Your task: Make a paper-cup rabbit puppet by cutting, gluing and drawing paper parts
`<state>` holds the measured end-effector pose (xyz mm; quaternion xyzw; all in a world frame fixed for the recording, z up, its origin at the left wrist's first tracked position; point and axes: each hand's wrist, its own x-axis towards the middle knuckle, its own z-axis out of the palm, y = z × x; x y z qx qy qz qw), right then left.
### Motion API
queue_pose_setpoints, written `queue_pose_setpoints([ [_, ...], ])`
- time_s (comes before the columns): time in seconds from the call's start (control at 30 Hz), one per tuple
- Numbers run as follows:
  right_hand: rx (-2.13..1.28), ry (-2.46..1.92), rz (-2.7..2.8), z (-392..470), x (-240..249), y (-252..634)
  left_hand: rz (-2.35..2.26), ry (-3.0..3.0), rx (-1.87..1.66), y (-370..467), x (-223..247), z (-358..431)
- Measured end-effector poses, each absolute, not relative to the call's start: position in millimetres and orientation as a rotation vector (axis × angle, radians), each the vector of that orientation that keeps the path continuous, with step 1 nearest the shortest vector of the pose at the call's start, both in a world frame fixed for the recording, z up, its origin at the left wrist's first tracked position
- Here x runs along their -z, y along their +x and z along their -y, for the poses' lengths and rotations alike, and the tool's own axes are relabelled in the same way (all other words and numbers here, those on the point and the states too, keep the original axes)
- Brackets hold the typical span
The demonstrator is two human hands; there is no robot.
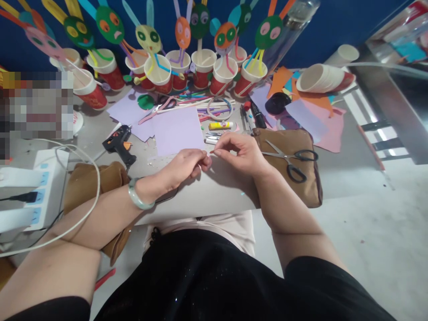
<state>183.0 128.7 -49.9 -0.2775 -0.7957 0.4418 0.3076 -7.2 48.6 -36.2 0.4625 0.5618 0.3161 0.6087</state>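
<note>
My left hand (190, 166), with a pale bangle (136, 195) on its wrist, is at the middle of the grey table with its fingers curled together. Close on its right, my right hand (238, 152) pinches a tiny brownish piece (211, 152) between thumb and forefinger. What my left fingers hold, if anything, is too small to make out. A lilac paper sheet (177, 131) lies just beyond my left hand. Behind my right hand is a yellow glue stick (220, 125). Black-handled scissors (286, 157) rest open on a brown pouch (301, 138) to the right.
Red-and-white cups (157, 73) with paper animal faces line the back. A black glue gun (121, 145) lies left of the paper. A power strip (50, 178) and white cable are at the far left. Stacked cups (321, 79) lie at the back right.
</note>
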Motion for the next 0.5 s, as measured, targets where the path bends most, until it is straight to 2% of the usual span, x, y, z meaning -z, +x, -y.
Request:
queue_pose_setpoints([
  [0.07, -1.198, -0.859, 2.11, -131, 51, 183, -1.406, 1.558, -0.708, -5, 38, -40],
  [0.2, -1.269, -1.004, 2.244, -137, 56, 181, -1.401, 2.328, -0.298, 3, 39, -21],
  [0.33, -1.266, -1.113, 2.303, -141, 63, 178, -1.347, 2.542, 0.031, 12, 38, -10],
  [0.5, -1.3, -1.163, 2.344, -144, 68, 178, -1.376, 2.64, 0.154, 16, 41, -9],
])
